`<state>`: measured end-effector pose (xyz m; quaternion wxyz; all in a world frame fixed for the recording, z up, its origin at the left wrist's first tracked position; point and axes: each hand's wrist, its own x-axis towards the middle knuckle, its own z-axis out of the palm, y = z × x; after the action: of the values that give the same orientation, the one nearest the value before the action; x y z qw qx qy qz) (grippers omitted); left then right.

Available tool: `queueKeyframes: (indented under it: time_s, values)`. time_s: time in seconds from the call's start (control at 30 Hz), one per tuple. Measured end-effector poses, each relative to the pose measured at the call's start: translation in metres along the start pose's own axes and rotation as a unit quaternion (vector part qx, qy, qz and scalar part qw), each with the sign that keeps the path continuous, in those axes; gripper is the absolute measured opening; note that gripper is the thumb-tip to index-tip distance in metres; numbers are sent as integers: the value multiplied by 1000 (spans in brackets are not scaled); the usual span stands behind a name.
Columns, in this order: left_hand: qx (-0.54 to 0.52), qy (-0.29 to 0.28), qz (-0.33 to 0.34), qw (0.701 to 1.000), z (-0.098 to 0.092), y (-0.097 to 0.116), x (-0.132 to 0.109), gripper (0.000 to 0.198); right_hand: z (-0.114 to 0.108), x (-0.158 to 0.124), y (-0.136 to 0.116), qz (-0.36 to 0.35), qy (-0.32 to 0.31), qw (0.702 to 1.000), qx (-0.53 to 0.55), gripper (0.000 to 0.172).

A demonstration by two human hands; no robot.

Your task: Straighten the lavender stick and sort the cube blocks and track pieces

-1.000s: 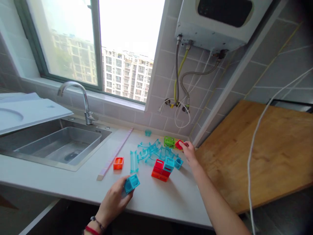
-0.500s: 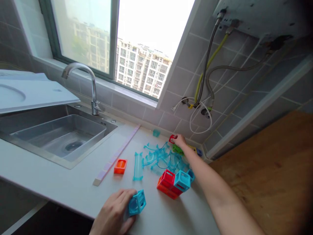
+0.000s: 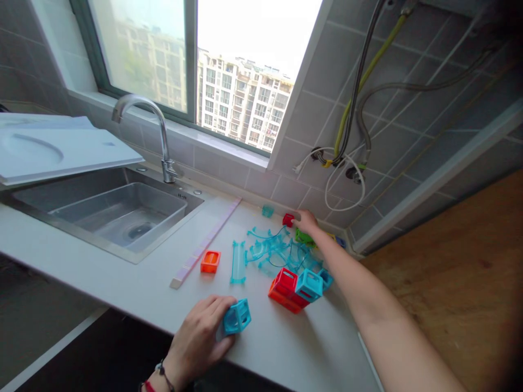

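Observation:
My left hand (image 3: pixel 204 333) is closed around a light-blue hollow cube block (image 3: pixel 237 316) above the front edge of the counter. Farther back, my right hand (image 3: pixel 306 222) has its fingertips at the right side of a red cube block (image 3: pixel 288 220) by the wall, fingers slightly apart. Just below that hand lie green pieces (image 3: pixel 304 237), partly hidden by the forearm. Translucent blue track pieces (image 3: pixel 273 253) are heaped in front of it. A cluster of red and orange blocks (image 3: pixel 285 288) with a blue cube (image 3: pixel 309 285) stands right of my left hand.
An orange block (image 3: pixel 210 262) and a straight blue track piece (image 3: pixel 238 262) lie on the counter (image 3: pixel 151 288). A long pale strip (image 3: pixel 206 243) runs beside the sink (image 3: pixel 122 212). A teal piece (image 3: pixel 267 210) is near the wall. Hoses and a white cable (image 3: pixel 345 209) hang at right.
My right hand had its fingers over the red cube; now they are at its side, and the cube shows more fully. My left hand still holds the blue cube. The view has shifted slightly.

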<state>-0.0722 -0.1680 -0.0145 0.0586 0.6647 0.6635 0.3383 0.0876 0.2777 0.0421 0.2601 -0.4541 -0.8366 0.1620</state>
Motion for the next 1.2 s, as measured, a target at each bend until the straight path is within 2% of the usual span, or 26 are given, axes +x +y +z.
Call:
queueKeyframes:
  time_s: [0.1, 0.17, 0.27, 0.3, 0.33, 0.37, 0.43, 0.5, 0.57, 0.63, 0.7, 0.77, 0.87, 1.0, 1.2]
  values:
    - [-2, 4, 1, 1000, -2, 1, 1, 50, -35, -23, -13, -23, 41, 998, 51, 29]
    - [-8, 7, -1, 1000, -2, 0, 0, 46, -58, -53, -23, -27, 79, 993, 87, 28]
    - [-38, 26, -15, 999, -3, -1, 1, 39, -82, -128, -35, -10, 162, 975, 152, 40]
    - [-52, 34, -25, 998, -5, -1, 2, 36, -85, -158, -37, 6, 211, 954, 213, 40]
    - [-63, 40, -35, 997, -8, 0, 5, 34, -85, -191, -38, 25, 252, 932, 259, 40]
    - [-69, 47, -44, 996, -13, 2, 9, 33, -83, -223, -36, 41, 268, 920, 281, 39]
    - [-59, 51, -42, 996, -28, 9, 24, 33, -72, -282, -29, 71, 270, 920, 275, 36]
    - [-20, 40, -11, 999, -45, 18, 47, 33, -58, -327, -19, 105, 239, 932, 251, 38]
    - [35, 9, 10, 999, -61, 27, 78, 32, -46, -352, -11, 145, 190, 936, 257, 42]
    - [92, -11, 12, 996, -71, 31, 115, 32, -40, -361, -7, 162, 144, 937, 273, 46]
    - [149, -28, -7, 988, -73, 29, 153, 35, -39, -359, -9, 153, 103, 945, 269, 49]
    - [206, -76, -64, 973, -68, 19, 189, 37, -40, -354, -13, 133, 63, 959, 242, 49]
    - [226, -101, -104, 963, -55, -3, 231, 41, -41, -352, -16, 112, 36, 967, 225, 46]
    - [244, -125, -148, 950, -35, -34, 262, 46, -41, -354, -11, 129, 70, 957, 248, 45]
    - [275, -161, -205, 925, -16, -63, 282, 60, -39, -353, -7, 139, 72, 950, 270, 43]
